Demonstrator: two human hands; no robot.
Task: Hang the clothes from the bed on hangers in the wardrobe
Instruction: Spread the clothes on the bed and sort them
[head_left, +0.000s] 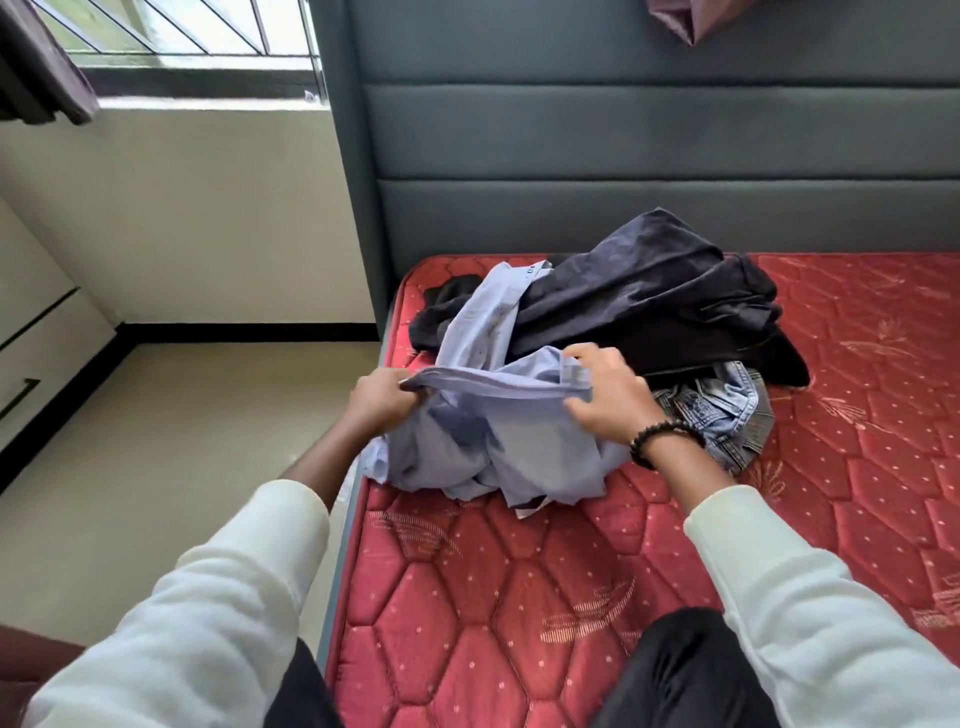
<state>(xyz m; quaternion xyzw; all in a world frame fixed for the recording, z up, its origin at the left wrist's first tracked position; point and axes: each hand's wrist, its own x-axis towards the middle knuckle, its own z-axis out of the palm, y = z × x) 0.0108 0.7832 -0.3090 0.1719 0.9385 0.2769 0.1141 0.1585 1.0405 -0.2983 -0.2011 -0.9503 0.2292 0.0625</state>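
Left hand: fingers curled tight round one end of a taut fold of the light blue shirt, a firm grip at the bed's near-left edge.
Right hand: thumb and fingers pinching the other end of that same fold, beaded bracelet on the wrist.
Shirt's position: bunched on the red mattress, its far end running up under the dark garment.
Snag risk: lift now and that trapped far end could drag the dark garment along, because the pile sits on top of it.
Spill risk: the shirt lies right at the mattress edge, so a loose tail may slide off to the floor.
Neighbour: denim jeans just beside the right wrist; the bracelet could catch a fold.
Hanging worry: both hands hold a crumpled fold, not clearly collar or shoulders, so it may need re-gripping before a hanger goes in.
Wardrobe, hangers: not in view.
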